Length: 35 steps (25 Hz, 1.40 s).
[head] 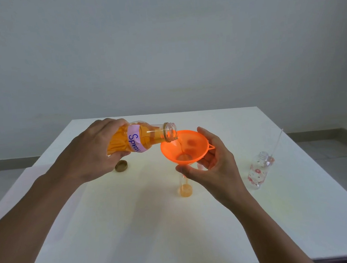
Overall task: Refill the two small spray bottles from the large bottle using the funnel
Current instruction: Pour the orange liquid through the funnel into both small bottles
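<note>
A pale grey wall is rising behind a white bench (pixel 303 214), which is filling the lower half of the view. The left hand (pixel 98 148) is gripping the large clear plastic bottle (pixel 147 136) of orange liquid, fingers wrapped round its body. It is tipping the bottle nearly level so that the open mouth is hanging over the rim of the orange plastic funnel (pixel 183 148), and a thin stream is running down inside the cone.

The right hand (pixel 214 165) is cupping the funnel from below, thumb and fingers curled round the cone. It is probably steadying it, since so wide a funnel would likely topple on a narrow neck. Directly beneath this hand's thumb, the small plain clear spray bottle (pixel 185 188) is standing upright. The funnel's spout is seeming to reach into its neck, though the hand is hiding the joint. A shallow layer of orange is collecting at the bottom, so this first fill is looking barely begun.

Just below the left hand a gold screw cap (pixel 121 165) is lying on the bench, within reach for closing the large bottle. Well to the right of the right hand, the small clear flower-printed spray bottle (pixel 259 170) is waiting uncapped. A spray top with a long dip tube (pixel 277 141) is leaning beside or in it; I cannot tell which.

Counted: one large bottle, one funnel, two small bottles, one gold cap, one spray top in sight.
</note>
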{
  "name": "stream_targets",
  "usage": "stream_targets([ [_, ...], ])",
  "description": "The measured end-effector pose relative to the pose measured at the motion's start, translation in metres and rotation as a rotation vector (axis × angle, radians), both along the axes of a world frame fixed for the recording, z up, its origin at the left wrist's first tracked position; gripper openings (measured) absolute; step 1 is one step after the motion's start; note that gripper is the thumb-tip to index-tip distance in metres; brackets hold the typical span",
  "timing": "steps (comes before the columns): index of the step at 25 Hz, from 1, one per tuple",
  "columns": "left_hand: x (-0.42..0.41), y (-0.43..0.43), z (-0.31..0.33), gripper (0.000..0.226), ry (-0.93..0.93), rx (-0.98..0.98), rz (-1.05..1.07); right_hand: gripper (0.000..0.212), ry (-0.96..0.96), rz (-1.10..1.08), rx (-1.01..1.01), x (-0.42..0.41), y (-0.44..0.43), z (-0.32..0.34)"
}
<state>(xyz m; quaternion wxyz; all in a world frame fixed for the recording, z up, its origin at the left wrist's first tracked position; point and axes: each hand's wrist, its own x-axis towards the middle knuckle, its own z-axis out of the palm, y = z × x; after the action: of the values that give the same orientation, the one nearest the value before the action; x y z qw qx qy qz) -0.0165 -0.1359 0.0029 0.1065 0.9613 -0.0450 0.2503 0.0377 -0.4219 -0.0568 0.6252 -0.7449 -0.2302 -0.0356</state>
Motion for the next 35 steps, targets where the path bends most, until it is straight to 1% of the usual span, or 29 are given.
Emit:
stream_targets([
  [35,0.0014,0.0034,0.0087,0.069,-0.029,0.073,0.004,0.096,0.015,0.006,0.027,0.0013,0.0040,0.0032],
])
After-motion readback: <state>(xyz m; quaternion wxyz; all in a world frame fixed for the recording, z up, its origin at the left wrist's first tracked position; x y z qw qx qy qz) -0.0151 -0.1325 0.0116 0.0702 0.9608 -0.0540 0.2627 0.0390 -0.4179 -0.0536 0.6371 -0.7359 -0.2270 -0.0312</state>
